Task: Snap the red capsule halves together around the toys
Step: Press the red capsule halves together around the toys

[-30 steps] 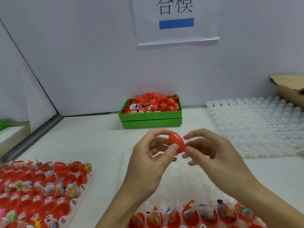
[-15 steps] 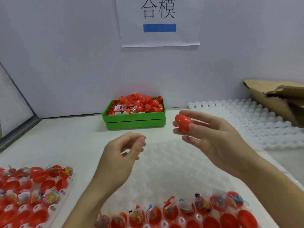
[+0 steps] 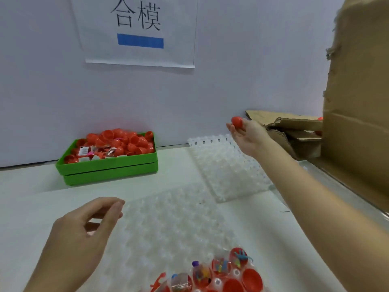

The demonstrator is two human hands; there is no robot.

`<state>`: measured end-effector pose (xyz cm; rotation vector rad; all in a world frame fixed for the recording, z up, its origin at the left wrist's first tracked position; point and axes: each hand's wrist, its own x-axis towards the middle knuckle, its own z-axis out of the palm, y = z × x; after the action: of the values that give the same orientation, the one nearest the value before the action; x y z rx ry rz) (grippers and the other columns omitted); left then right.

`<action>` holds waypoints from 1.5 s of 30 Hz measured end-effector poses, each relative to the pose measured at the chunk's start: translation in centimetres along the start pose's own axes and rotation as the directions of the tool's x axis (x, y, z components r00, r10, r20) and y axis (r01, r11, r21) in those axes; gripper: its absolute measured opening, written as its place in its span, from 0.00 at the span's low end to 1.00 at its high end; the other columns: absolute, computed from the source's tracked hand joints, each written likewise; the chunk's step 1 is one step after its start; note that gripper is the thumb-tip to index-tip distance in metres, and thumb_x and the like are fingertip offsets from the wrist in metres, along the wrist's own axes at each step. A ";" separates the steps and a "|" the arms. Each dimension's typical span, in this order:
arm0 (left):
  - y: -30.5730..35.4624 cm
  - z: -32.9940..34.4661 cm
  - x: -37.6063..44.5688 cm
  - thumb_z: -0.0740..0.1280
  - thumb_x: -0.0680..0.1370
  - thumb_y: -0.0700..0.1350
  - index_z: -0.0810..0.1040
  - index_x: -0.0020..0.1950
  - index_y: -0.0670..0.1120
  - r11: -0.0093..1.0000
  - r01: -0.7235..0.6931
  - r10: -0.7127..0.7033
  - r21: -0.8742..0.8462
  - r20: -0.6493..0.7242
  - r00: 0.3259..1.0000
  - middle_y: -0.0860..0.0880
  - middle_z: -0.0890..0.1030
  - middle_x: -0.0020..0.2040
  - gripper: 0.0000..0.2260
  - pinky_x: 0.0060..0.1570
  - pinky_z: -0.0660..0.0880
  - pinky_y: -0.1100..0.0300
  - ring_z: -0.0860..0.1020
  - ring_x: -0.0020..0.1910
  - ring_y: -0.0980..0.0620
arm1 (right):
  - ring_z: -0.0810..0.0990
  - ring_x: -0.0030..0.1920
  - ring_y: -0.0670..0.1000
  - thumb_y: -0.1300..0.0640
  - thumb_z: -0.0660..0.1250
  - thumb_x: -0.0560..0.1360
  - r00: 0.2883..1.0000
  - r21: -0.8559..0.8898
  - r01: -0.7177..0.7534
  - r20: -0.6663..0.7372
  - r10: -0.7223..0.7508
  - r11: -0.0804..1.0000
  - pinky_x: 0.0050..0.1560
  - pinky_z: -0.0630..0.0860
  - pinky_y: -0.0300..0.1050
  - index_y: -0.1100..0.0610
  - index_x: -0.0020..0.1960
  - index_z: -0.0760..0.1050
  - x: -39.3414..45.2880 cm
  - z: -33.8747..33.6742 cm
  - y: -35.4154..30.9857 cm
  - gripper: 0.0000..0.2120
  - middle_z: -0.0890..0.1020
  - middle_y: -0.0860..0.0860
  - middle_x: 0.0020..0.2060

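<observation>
Right hand (image 3: 248, 131) pinches a closed red capsule (image 3: 237, 122) near the cardboard box (image 3: 355, 123); left hand (image 3: 84, 226) hangs loosely curled, holding nothing. A careless toss could miss the box and roll off the bench's right edge.

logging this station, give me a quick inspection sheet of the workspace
surface: white table, clear dimpled trays on it
job's things: closed red capsule in right hand; open halves with toys in near tray; loose halves in green bin
clutter: torn cardboard
grippers: right hand holds capsule, raised toward the cardboard; left hand empty, fingers loosely curled
cables: nothing seen
surroundings: wall sign, tall cardboard box
</observation>
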<state>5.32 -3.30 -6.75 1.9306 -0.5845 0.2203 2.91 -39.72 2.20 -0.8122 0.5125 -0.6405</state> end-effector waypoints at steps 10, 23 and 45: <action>-1.0 1.2 1.1 0.60 0.67 0.62 0.82 0.42 0.64 0.998 0.008 -0.004 0.067 -0.047 0.999 0.60 0.82 0.31 0.12 0.35 0.77 0.65 0.81 0.32 0.61 | 0.63 0.75 0.62 0.55 0.53 0.84 0.956 0.371 0.163 -0.287 -0.054 0.914 0.74 0.61 0.55 0.64 0.56 0.69 9.3 -0.2 -5.7 0.12 0.68 0.62 0.71; -0.9 -3.1 1.9 0.69 0.78 0.47 0.70 0.27 0.52 0.897 -0.156 0.102 0.413 0.149 0.984 0.53 0.73 0.27 0.20 0.32 0.69 0.64 0.72 0.30 0.56 | 0.83 0.37 0.49 0.67 0.63 0.79 0.695 -0.763 0.433 0.622 0.361 0.479 0.37 0.75 0.38 0.54 0.46 0.85 -4.7 1.3 5.9 0.15 0.86 0.53 0.38; -3.4 -5.9 1.6 0.63 0.81 0.49 0.76 0.39 0.48 0.924 0.113 -0.135 0.366 0.036 0.990 0.51 0.78 0.36 0.12 0.40 0.77 0.54 0.78 0.37 0.52 | 0.81 0.48 0.40 0.55 0.67 0.79 0.157 -0.324 0.929 0.782 0.603 0.178 0.48 0.77 0.34 0.42 0.57 0.80 -17.7 9.4 13.4 0.11 0.83 0.37 0.45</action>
<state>9.02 2.62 -6.33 2.3329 -0.4826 0.1994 0.83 -15.78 0.23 -2.5237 -0.8158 0.2741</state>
